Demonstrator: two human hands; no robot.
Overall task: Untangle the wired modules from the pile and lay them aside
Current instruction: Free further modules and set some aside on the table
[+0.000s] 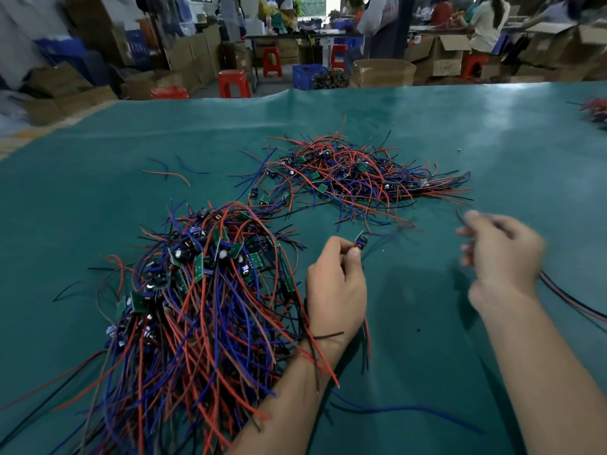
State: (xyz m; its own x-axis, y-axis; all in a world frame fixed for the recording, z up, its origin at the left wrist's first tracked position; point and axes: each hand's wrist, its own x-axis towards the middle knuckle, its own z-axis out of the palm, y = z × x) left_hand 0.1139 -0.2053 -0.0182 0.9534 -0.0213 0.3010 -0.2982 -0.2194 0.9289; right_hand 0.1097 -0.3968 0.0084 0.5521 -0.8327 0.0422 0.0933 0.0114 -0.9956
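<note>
Pinching one small wired module (361, 240) between thumb and fingertips, the left hand (335, 287) is holding it just above the green table cover (460, 133), near centre; its red and dark leads are trailing back under the palm toward the wrist. Right hand (502, 254) is sitting to the right, motion-blurred, fingers curled; thin wires (571, 297) are running out from under it toward the near right, but whether it is actually gripping them I cannot tell. Big pile (203, 290) of tangled red, blue and black leads with green boards is lying near left, touching the left forearm. Second, flatter pile (354, 175) is lying farther back, centre. A few loose wires (170, 170) are lying far left of it. Red stools (234, 83) and cardboard boxes (382, 72) are standing beyond the table.
</note>
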